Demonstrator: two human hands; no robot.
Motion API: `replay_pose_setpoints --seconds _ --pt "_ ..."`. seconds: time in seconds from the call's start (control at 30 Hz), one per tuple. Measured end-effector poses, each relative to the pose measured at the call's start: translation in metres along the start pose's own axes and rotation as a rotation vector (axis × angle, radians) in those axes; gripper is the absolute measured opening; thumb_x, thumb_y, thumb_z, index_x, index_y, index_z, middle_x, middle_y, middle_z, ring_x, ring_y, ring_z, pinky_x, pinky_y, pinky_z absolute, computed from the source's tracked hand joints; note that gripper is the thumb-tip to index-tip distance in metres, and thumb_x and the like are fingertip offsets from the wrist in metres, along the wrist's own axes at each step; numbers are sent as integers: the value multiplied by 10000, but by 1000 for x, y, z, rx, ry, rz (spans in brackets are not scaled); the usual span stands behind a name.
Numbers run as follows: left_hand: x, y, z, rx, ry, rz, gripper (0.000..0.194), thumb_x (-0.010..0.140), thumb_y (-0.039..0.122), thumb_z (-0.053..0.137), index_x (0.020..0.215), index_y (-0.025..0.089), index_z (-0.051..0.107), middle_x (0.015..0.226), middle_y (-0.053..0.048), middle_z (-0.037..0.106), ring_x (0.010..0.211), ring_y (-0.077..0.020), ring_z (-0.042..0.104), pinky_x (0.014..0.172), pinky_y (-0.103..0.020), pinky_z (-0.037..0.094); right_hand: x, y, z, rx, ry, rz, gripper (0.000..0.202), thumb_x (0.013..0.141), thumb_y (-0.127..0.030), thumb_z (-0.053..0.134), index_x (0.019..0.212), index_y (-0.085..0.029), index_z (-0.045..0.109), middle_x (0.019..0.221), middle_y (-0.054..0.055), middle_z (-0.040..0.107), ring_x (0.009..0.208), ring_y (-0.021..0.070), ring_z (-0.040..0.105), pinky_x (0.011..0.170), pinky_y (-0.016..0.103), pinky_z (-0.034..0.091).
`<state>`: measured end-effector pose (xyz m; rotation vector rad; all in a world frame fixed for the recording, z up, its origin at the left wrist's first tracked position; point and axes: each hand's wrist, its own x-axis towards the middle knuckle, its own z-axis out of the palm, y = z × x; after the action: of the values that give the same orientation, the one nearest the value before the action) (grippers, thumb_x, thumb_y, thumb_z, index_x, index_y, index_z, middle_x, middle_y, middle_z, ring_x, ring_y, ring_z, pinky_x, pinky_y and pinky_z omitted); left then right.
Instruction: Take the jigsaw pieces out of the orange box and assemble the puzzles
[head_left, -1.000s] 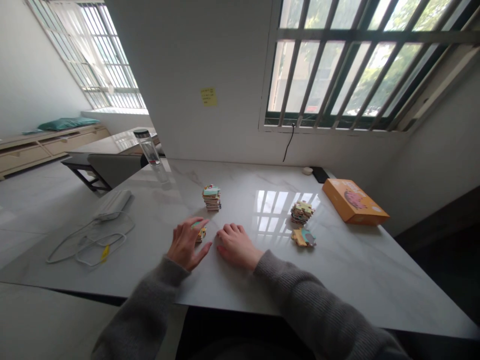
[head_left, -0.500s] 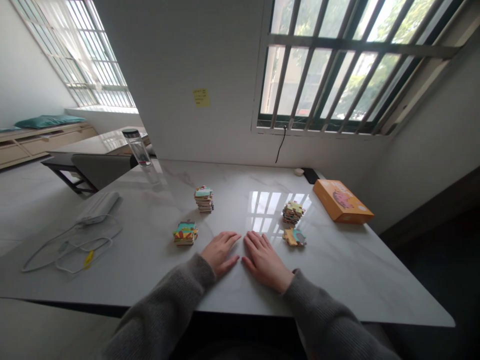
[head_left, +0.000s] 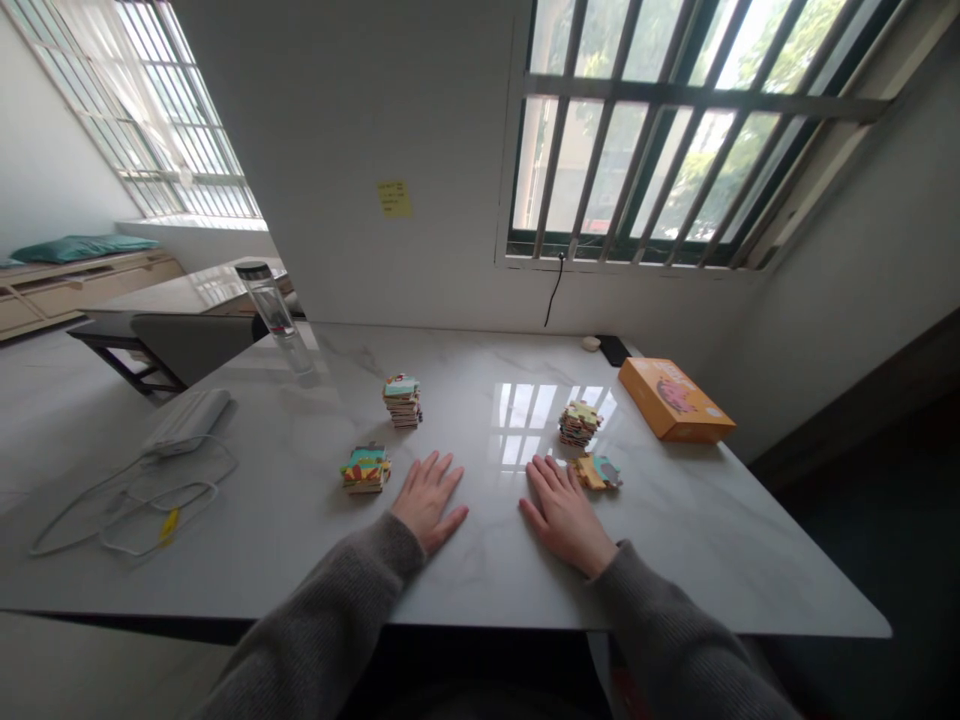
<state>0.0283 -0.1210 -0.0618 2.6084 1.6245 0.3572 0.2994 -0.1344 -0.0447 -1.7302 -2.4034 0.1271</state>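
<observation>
Palm down on the white marbled table, my left hand has its fingers spread and holds nothing. Just left of it lies a low stack of jigsaw puzzle pieces; a taller puzzle stack stands farther back. My right hand also rests flat with fingers apart, empty. Its fingertips are beside a small group of yellow and teal puzzle pieces; whether they touch, I cannot tell. Behind those pieces stands another tall stack of puzzle pieces.
An orange box lies at the right, with a black phone and a small white object behind it. At the left are a white device with a cable and a glass bottle. The table's front edge is close to me.
My hands have moved apart: the left slightly left with fingers spreading, the right toward the yellow and teal pieces. The view has shifted a little; the stacks look unchanged.
</observation>
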Motion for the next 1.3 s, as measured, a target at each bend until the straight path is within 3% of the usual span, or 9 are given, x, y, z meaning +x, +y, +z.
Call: replay_pose_setpoints --seconds 0.2,0.33,0.5,0.63,0.77,1.3 --pt "-1 2 -5 26 -33 -47 592 911 446 515 1441 185 470 1555 -143 382 1481 -355 252 1211 -571 185 -6 15 3 -43 27 38 616 986 -453 367 1510 -130 376 1604 110 322 1501 284 228 1224 516 151" --pt "9 9 -4 57 -69 -91 652 918 464 504 1491 171 397 1582 -180 325 1494 -374 217 1205 -582 178 9 11 6 -73 20 46 639 986 -463 346 1515 -104 358 1610 137 300 1507 297 201 1222 509 133" --pt "51 15 6 76 -62 -135 696 945 495 446 1521 122 329 1601 -205 272 1506 -360 190 1222 -498 190 57 1 11 -55 4 19 647 993 -434 320 1508 -42 338 1609 184 279 1511 284 191 1223 440 140" --pt "93 4 12 57 -31 -248 709 966 477 387 1529 60 279 1609 -219 240 1517 -318 175 1239 -444 152 92 0 15 -28 33 36 637 999 -412 303 1501 -20 328 1603 196 283 1506 282 198 1219 431 130" --pt "116 -10 15 35 -17 -341 712 967 491 355 1529 64 264 1621 -207 214 1521 -311 162 1237 -438 145 109 3 18 -18 35 82 636 999 -415 305 1508 -34 307 1604 187 285 1503 284 186 1212 453 112" --pt "127 -29 9 2 -8 -425 679 948 509 376 1504 120 336 1619 -177 240 1515 -332 167 1231 -448 161 114 19 17 -3 37 117 603 998 -430 307 1505 -103 330 1610 142 294 1496 284 191 1201 530 113"
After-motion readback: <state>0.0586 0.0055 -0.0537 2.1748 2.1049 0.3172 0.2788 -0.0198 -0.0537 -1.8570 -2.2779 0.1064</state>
